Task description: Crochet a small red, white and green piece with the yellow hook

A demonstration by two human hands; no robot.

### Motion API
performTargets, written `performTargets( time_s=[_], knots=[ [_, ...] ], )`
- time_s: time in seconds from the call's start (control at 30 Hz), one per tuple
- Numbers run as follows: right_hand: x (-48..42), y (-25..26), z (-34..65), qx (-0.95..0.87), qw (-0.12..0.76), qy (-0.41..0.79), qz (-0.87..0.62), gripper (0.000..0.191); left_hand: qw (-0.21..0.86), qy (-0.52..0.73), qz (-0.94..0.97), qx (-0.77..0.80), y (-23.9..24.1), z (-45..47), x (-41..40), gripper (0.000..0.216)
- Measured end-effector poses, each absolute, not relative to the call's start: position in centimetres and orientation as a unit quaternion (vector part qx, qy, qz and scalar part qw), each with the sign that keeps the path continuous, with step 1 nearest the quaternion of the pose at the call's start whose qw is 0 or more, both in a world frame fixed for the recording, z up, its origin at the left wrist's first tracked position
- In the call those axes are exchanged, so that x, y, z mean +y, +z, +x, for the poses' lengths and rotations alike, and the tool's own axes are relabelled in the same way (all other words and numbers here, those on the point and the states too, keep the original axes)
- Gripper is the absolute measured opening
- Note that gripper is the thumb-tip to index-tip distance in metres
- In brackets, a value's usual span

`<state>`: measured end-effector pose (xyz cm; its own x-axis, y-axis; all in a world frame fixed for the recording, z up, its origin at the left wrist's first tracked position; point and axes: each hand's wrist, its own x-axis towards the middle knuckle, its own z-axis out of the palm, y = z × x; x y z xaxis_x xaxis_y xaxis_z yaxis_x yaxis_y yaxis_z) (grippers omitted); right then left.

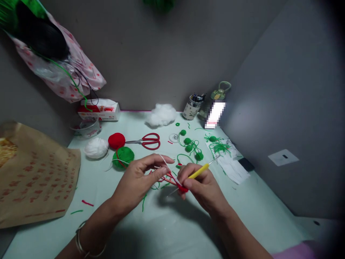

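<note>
Centrally, the small red crocheted piece (184, 189) sits at the fingertips of your right hand (201, 180), above the table (258, 219). Your right thumb and fingers pinch the yellow hook (198, 171); your left hand (142, 174) holds thumb and index finger apart beside the white strand (165, 162), the other fingers being too hidden to tell. Should the left hand slacken, the white strand could lose tension and loops could slip off the hook. Pulling too hard could tighten the stitches instead. Red and white strands run close together here, so the hook could catch the wrong one. Near the green ball (123, 157), a red strand crosses its surface and could snag. Loose green clippings (144, 203) could cling to the work.
</note>
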<state>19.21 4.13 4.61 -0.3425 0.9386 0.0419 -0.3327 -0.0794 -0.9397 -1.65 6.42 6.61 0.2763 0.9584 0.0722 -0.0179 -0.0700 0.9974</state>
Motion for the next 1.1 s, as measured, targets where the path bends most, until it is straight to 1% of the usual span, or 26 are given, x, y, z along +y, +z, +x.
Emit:
performTargets(
  time_s=[0.1, 0.2, 0.3, 0.47, 0.53, 0.6, 0.7, 0.87, 0.97, 1.1],
  knots=[
    [4.3, 4.8, 19.0, -0.435, 0.483, 0.682, -0.336, 0.026, 0.517, 0.434, 0.604, 0.423, 6.9, -2.1, 6.6, 0.018],
    [4.4, 5.0, 18.6, -0.415, 0.493, 0.684, -0.341, 0.026, 0.51, 0.449, 0.604, 0.416, 7.0, -1.9, 6.2, 0.025],
    [4.4, 5.1, 18.4, -0.412, 0.51, 0.678, -0.332, 0.024, 0.557, 0.429, 0.594, 0.39, 6.6, -0.7, 5.4, 0.029],
    [4.2, 4.9, 18.7, -0.431, 0.534, 0.643, -0.341, 0.022, 0.683, 0.397, 0.511, 0.339, 5.7, 1.6, 4.4, 0.04],
    [4.1, 4.7, 19.0, -0.45, 0.534, 0.631, -0.338, 0.019, 0.708, 0.381, 0.487, 0.34, 5.6, 1.9, 4.3, 0.042],
    [4.0, 4.6, 19.3, -0.465, 0.532, 0.626, -0.33, 0.015, 0.71, 0.371, 0.483, 0.352, 5.6, 1.8, 4.4, 0.039],
    [4.0, 4.7, 19.4, -0.5, 0.529, 0.604, -0.323, 0.011, 0.67, 0.399, 0.501, 0.377, 5.7, 1.4, 4.5, 0.031],
    [4.0, 5.5, 19.0, -0.612, 0.507, 0.506, -0.336, 0.003, 0.602, 0.434, 0.545, 0.39, 6.1, 0.6, 4.5, 0.027],
    [3.8, 5.8, 18.8, -0.619, 0.503, 0.504, -0.331, 0.005, 0.54, 0.446, 0.593, 0.397, 6.5, 0.1, 4.5, 0.023],
    [3.8, 5.6, 18.9, -0.595, 0.521, 0.521, -0.321, 0.006, 0.445, 0.447, 0.659, 0.41, 7.1, -0.6, 5.0, 0.021]
  ],
)
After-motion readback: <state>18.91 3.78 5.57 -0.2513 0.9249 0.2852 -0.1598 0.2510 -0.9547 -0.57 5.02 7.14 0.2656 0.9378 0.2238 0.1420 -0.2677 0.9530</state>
